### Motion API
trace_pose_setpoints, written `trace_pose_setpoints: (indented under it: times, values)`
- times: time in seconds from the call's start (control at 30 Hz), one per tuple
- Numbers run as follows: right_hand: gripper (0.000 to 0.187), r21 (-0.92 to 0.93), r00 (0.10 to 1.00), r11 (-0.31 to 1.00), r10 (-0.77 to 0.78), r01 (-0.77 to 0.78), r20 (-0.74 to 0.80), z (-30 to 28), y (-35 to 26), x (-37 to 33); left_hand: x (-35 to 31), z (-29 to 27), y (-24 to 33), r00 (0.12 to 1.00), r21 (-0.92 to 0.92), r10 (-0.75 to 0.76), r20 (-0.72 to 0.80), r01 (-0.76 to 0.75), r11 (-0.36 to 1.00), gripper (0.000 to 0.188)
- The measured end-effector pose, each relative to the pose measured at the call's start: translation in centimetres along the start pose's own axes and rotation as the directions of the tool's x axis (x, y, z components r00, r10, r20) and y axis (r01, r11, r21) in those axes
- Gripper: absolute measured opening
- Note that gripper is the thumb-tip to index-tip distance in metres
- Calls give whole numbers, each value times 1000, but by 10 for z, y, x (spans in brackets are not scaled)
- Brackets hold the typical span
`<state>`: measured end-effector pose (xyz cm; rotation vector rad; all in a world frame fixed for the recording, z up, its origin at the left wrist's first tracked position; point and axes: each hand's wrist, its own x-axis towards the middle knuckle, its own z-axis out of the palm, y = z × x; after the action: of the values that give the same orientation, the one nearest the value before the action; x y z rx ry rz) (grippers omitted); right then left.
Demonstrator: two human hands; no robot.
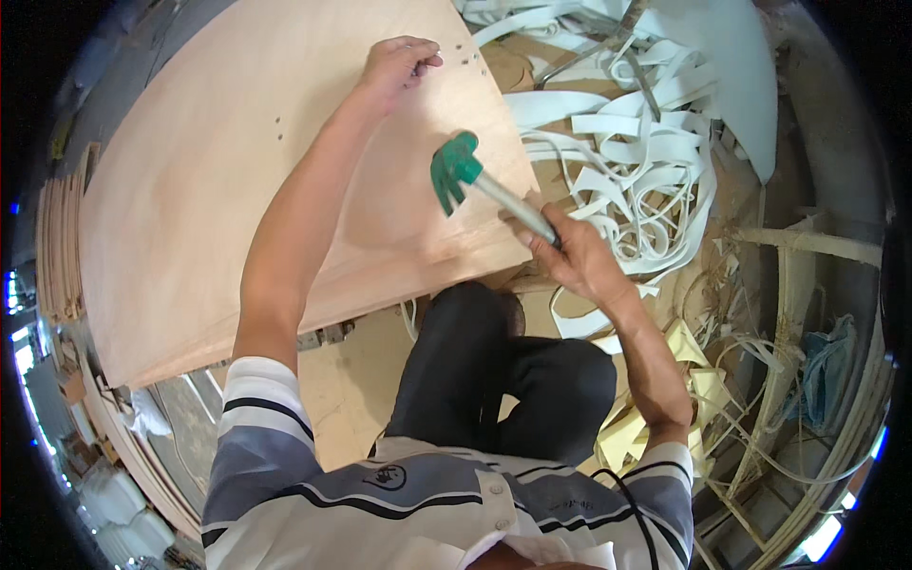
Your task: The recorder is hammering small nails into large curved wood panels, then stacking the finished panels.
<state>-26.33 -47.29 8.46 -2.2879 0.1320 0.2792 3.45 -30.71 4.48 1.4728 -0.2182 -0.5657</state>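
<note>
My right hand (581, 255) grips a claw hammer (513, 201) by the dark end of its handle. The hammer has a green head and a pale shaft, and its head is held above a large light plywood panel (209, 180). Toward the panel's far right part, my left hand (401, 68) is closed with its fingertips pinched together; what they hold is too small to name. Just right of those fingers, several small dark metal pieces or holes (475, 59) mark the wood. A few similar marks (278, 122) lie left of my left forearm.
Tangled white strips (655, 204) cover the floor right of the panel, with metal legs (608, 52) among them. Yellow foam pieces (679, 366) lie near my right elbow. A wooden frame (793, 285) stands at the right. Stacked boards (62, 247) stand at the left.
</note>
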Motion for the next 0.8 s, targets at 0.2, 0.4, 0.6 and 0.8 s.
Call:
trace_pose_setpoints:
  times: [0.2,0.4,0.6,0.8]
  values:
    - [29,-91,1000,996,6,-8,-21,19,-5,-3,46,10,-13,996,155,-60,-67,70,985,14]
    - [31,226,996,973,-29,47,-84,43,10,-2,64,18,-1,993,302,-104,-57,116,946,13]
    - [39,408,998,913,37,-11,-56,30,9,-2,75,13,-5,997,435,-71,-40,81,897,16]
    - [41,403,992,911,116,-89,-44,17,7,-3,81,8,-5,996,420,-79,-27,83,904,16]
